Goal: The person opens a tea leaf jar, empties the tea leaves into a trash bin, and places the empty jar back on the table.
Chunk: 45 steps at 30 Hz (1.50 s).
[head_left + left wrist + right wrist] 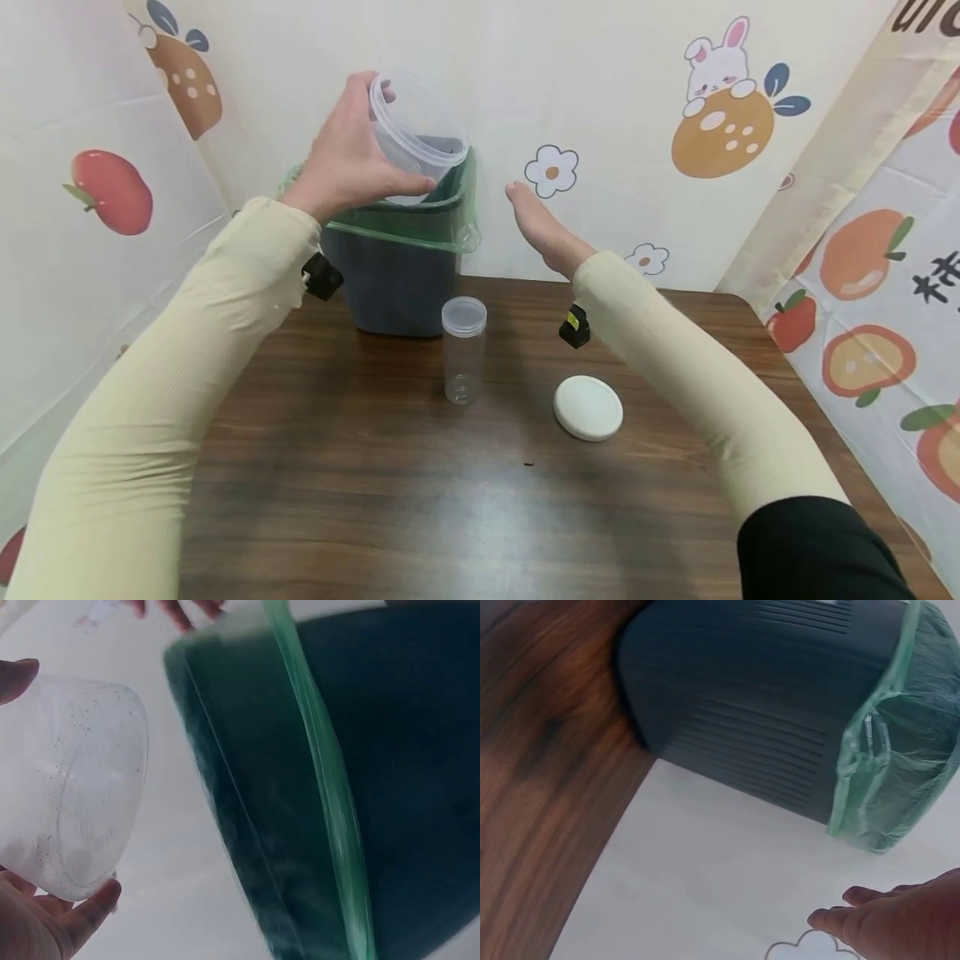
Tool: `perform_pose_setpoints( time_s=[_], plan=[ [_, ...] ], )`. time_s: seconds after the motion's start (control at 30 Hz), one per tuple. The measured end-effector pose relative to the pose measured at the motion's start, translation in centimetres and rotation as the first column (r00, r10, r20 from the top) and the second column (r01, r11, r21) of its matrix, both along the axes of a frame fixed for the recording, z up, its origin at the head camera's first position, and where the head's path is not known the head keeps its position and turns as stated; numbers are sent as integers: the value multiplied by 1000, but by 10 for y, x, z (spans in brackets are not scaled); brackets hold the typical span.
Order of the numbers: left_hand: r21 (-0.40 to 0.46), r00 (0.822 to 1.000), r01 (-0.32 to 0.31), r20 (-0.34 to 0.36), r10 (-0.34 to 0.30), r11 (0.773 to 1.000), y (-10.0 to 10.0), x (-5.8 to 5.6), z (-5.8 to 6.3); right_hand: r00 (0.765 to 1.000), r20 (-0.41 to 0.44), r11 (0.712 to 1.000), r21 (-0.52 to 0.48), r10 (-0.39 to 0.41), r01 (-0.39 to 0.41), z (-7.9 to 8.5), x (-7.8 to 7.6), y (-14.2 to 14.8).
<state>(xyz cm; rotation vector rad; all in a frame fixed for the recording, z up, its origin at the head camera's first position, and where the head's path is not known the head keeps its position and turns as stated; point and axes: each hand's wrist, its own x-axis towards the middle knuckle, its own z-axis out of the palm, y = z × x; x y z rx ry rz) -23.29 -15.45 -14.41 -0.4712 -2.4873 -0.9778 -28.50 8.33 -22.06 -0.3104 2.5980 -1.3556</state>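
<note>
My left hand (pixel 348 162) grips a clear plastic tub (pixel 412 125) by its side, fingers and thumb spread around it. The tub is tilted over the mouth of a dark trash bin (pixel 390 279) lined with a green plastic bag (pixel 467 208). Small dark specks cling to the tub (pixel 90 780) in the left wrist view. To the right of the bin, my right hand (pixel 543 227) is held in the air with straight fingers and nothing in it. In the right wrist view this hand (pixel 911 919) is apart from the bin's bag.
A clear lidded plastic jar (pixel 463 354) stands on the brown wooden table (pixel 420 500) before the bin. A round white lid (pixel 588 408) lies to its right. A tiny dark scrap (pixel 528 464) lies nearer the front. Printed cloth (pixel 600 100) hangs behind and at both sides.
</note>
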Motion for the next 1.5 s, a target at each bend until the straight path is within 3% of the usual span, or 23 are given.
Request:
perform_pose_setpoints(
  time_s=[0.17, 0.4, 0.7, 0.93, 1.33, 1.5],
  plan=[
    [151, 996, 75, 33, -81, 986, 11, 7, -4, 999, -2, 996, 73, 53, -53, -13, 8, 16],
    [192, 986, 160, 12, -165, 968, 27, 14, -20, 993, 55, 982, 150, 107, -115, -33, 18, 40],
    [256, 967, 247, -9, -253, 935, 49, 18, -43, 982, 106, 979, 118, 155, -167, -57, 31, 61],
    [291, 950, 300, -4, -312, 908, 62, 22, -58, 970, 157, 964, 165, 185, -210, -74, 44, 78],
    [322, 908, 390, 22, -418, 863, 90, 41, -89, 968, 13, 932, 266, 250, -244, -116, 68, 100],
    [338, 890, 427, 7, -455, 839, 102, 47, -99, 953, -44, 883, 391, 298, -258, -135, 77, 117]
  ],
)
